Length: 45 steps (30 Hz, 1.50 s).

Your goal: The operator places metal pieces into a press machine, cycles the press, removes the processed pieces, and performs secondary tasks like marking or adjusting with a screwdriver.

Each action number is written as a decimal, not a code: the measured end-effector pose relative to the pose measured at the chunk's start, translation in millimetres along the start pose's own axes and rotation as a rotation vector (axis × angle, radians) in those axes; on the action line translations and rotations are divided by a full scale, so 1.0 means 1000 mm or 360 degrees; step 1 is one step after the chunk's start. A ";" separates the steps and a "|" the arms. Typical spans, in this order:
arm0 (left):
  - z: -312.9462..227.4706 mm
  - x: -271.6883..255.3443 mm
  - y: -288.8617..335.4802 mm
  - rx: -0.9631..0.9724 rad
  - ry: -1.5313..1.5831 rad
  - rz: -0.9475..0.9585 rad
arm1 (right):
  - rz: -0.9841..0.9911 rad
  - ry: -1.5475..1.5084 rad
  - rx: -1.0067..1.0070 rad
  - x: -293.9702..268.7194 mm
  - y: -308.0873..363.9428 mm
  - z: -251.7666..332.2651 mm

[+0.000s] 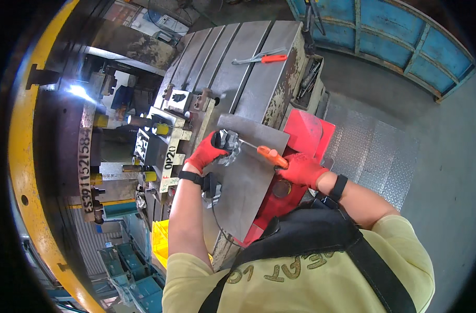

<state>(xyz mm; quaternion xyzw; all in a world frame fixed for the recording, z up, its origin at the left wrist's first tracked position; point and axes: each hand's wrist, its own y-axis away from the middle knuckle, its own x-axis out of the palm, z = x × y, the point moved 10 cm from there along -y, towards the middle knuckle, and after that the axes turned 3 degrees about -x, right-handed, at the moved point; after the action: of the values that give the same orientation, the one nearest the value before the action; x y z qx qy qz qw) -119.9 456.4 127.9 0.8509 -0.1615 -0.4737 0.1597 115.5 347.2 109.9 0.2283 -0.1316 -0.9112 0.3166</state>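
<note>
My left hand, in a red glove, is closed on some shiny, crumpled-looking metal pieces; their exact kind cannot be made out. My right hand, also in a red glove, grips a tool by its orange handle. From that handle a thin metal shaft points left and reaches the metal pieces; its tip is hard to see against them. Both hands are above a flat grey metal plate. Below my left wrist, another small shiny metal piece shows in part beside a black strapped-on device.
A slotted machine bed stretches ahead, with an orange-handled metal tool lying on it. Left are die blocks and a yellow press frame. Red metal casing, a tool-filled tray and a yellow crate stand near.
</note>
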 end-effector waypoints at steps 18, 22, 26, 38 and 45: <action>-0.018 0.009 0.013 0.0029 -0.0240 -0.0110 | -0.0194 0.0091 -0.0239 -0.003 0.002 -0.005; -0.023 0.013 0.015 0.0183 0.0085 -0.0006 | -0.0109 0.0144 -0.0206 0.002 0.001 -0.003; -0.014 0.011 0.009 0.0100 0.0718 0.0169 | -0.0144 0.0075 -0.0170 0.001 -0.001 -0.007; 0.043 0.002 -0.023 -0.0147 0.1035 0.0059 | -0.0162 -0.0029 -0.0244 0.007 -0.004 -0.003; 0.041 -0.012 -0.018 -0.0258 0.0796 -0.0187 | -0.0089 -0.0285 0.0097 0.002 -0.003 -0.019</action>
<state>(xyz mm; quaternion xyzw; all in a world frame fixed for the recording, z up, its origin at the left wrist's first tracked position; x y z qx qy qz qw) -159.1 472.6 108.6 0.9338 -0.0288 -0.2686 0.2344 121.6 346.4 91.6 0.1592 -0.1806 -0.9321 0.2708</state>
